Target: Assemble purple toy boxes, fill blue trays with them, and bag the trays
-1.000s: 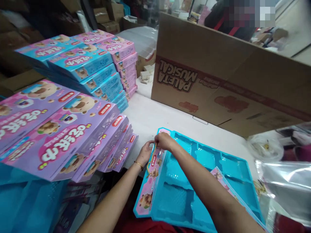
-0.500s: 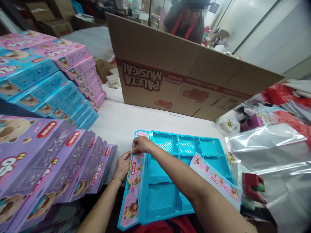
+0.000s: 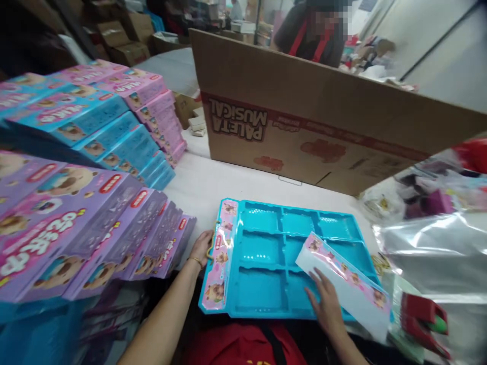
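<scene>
A blue plastic tray with several square compartments lies on the table before me. Its left strip carries a pink printed label with bear pictures. A twisted yellow cord loops out from that left edge. My left hand is closed at the cord beside the edge, its fingertips partly hidden. Across the tray's lower right compartments lies a white card strip with a pink bear-print band, slanting past the tray's edge. My right hand is open, fingers spread over the card's left part; whether it touches the card is unclear.
Purple boxes, blue boxes and pink boxes are stacked at left. A large cardboard carton stands behind the tray, with a person beyond it. A red tape dispenser and clear plastic sheets lie at right.
My right hand has left the cord and moved right and down to the card strip, opening. My left hand stays by the cord. The view has turned slightly left.
</scene>
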The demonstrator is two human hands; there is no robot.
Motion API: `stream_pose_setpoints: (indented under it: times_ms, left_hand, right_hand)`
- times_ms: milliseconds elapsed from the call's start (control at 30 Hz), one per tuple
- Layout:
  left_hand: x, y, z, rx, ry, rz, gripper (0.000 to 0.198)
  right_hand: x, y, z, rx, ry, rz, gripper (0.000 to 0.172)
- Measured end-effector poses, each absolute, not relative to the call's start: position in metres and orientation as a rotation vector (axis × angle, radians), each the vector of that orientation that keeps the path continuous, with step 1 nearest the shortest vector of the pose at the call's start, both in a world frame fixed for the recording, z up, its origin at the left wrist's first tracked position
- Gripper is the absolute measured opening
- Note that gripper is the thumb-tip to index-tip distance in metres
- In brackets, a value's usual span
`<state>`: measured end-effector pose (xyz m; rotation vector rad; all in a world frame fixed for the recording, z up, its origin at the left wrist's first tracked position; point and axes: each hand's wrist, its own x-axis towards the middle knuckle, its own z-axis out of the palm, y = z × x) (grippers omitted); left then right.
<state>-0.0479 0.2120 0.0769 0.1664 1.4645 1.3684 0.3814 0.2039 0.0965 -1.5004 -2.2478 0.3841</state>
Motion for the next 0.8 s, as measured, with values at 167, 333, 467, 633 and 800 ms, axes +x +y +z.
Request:
stream_pose_setpoints:
  times_ms: [167, 333, 467, 633, 800]
  left_hand:
    - [-0.042, 0.209, 0.09, 0.2, 1.365, 1.38, 0.061]
    - [-0.036, 0.213, 0.101, 0.284, 1.37, 1.358, 0.063]
    - [-0.03, 0.216, 0.103, 0.377, 1.451, 1.331, 0.056]
    - [-0.025, 0.224, 0.111, 0.541, 1.594, 1.349, 0.042]
    - [-0.02, 0.231, 0.127, 0.771, 1.631, 1.307, 0.026]
  right_hand:
    - [0.381, 0.264, 0.086, -1.359, -2.269, 0.447, 0.043]
    - [0.237, 0.275, 0.123, -0.876, -2.504, 0.852, 0.044]
    - [0.139, 0.276, 0.136, -0.69, -2.606, 0.891, 0.051]
    - [0.114, 0.277, 0.127, -0.752, -2.62, 0.951, 0.051]
    - [0.128, 0.282, 0.138, -0.734, -2.514, 1.016, 0.047]
